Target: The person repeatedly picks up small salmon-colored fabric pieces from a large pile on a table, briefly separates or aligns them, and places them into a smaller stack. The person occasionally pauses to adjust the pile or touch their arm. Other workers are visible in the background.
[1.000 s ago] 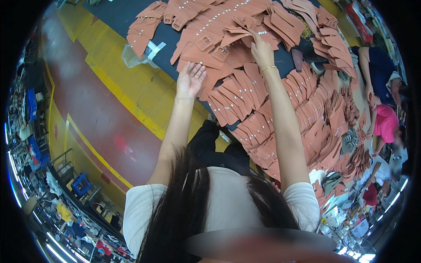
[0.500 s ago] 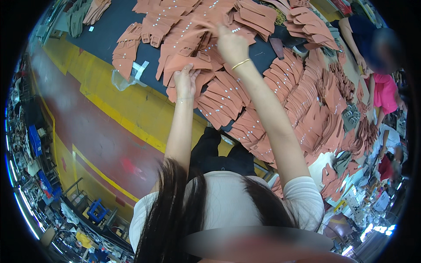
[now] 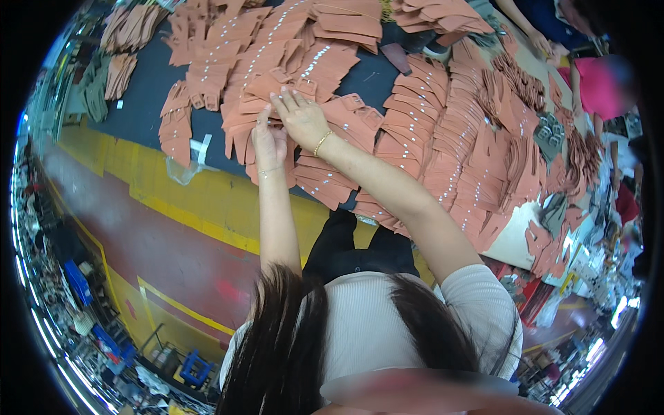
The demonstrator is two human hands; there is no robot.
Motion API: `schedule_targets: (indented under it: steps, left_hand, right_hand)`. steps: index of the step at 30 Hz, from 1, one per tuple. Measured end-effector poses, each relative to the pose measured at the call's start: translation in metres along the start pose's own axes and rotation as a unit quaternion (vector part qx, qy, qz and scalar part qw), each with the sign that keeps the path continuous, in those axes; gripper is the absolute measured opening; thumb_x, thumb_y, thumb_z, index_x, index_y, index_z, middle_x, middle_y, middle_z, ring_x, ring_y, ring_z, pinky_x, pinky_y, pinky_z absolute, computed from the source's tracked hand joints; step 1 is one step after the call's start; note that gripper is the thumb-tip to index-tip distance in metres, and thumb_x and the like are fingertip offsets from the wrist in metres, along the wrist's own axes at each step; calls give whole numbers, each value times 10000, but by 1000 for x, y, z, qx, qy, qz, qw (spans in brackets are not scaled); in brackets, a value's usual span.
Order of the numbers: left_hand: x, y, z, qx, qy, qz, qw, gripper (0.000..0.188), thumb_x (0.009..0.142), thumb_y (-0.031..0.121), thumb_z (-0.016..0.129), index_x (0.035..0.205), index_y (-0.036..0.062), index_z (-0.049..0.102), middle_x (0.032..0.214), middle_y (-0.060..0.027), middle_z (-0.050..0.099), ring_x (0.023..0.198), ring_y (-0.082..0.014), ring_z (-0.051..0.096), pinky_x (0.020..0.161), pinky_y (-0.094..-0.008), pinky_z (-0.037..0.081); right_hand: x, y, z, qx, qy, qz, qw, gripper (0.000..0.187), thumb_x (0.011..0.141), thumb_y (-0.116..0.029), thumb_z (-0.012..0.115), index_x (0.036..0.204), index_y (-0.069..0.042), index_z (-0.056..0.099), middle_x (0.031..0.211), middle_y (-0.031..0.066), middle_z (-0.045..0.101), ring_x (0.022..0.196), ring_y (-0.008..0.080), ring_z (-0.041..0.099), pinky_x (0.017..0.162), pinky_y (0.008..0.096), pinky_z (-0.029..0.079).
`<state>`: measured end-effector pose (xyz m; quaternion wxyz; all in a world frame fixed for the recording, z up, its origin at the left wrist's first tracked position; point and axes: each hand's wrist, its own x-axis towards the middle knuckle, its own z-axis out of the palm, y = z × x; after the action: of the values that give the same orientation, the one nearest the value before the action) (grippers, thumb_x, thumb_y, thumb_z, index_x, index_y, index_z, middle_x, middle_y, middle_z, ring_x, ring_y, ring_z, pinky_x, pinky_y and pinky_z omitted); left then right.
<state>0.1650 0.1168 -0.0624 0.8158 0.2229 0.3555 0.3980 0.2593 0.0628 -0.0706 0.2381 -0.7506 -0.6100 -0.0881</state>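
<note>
My left hand (image 3: 270, 144) is at the near edge of a pile, its fingers closed on the rim of a salmon-coloured cut piece (image 3: 261, 86) that looks like leather. Over the same piece lies my right hand (image 3: 305, 123), with fingers stretched out and touching its surface; a gold bracelet circles that wrist. Small white tags dot the overlapping rows of similar pieces (image 3: 273, 41) beyond. Several pieces have square or oblong cut-outs near one end. What is under my right palm is hidden.
The dark table (image 3: 135, 107) carries rows of salmon pieces (image 3: 425, 111) to the right. Green pieces (image 3: 97, 90) lie far left. A clear plastic bag (image 3: 181, 170) hangs at the near edge. Co-workers, one in a pink top (image 3: 603, 86), stand at the right.
My right hand has come down and left from the farther rows and now lies beside my left hand. The view has shifted, so the table sits differently in it.
</note>
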Motion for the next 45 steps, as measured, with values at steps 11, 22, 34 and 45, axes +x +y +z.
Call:
schedule_targets:
  steps: [11,22,34,45]
  left_hand:
    - [26,-109,112,-93,-156,-110,977,318,935,150,552,1212,7,492,1237,-123,527,1076,-257,543,958,-465,442]
    - [24,-142,113,-68,22,-258,963,685,977,257,404,1470,23,-10,1540,-179,-11,1438,-316,6,1148,-451,158]
    - [-265,-132,165,534,-546,98,638,314,909,231,569,1143,21,549,1168,-195,456,1093,-338,487,931,-397,423]
    - [-306,-82,167,478,-621,89,615,217,858,156,622,997,-8,593,984,-126,577,854,-284,601,771,-358,486]
  right_hand:
    - [-23,122,-77,-60,81,100,990,521,854,-203,513,1367,-145,440,1391,136,447,1298,315,405,1041,528,308]
    - [-76,199,-30,99,-197,233,947,541,873,-333,557,1381,-206,422,1490,47,325,1389,288,258,1063,637,227]
    - [-186,251,-93,-196,81,284,935,246,830,-218,589,1070,-177,630,1111,36,580,1067,241,512,930,486,345]
    - [-263,228,-126,-330,3,353,876,301,835,-252,570,1125,-173,584,1199,46,542,1169,246,463,943,577,313]
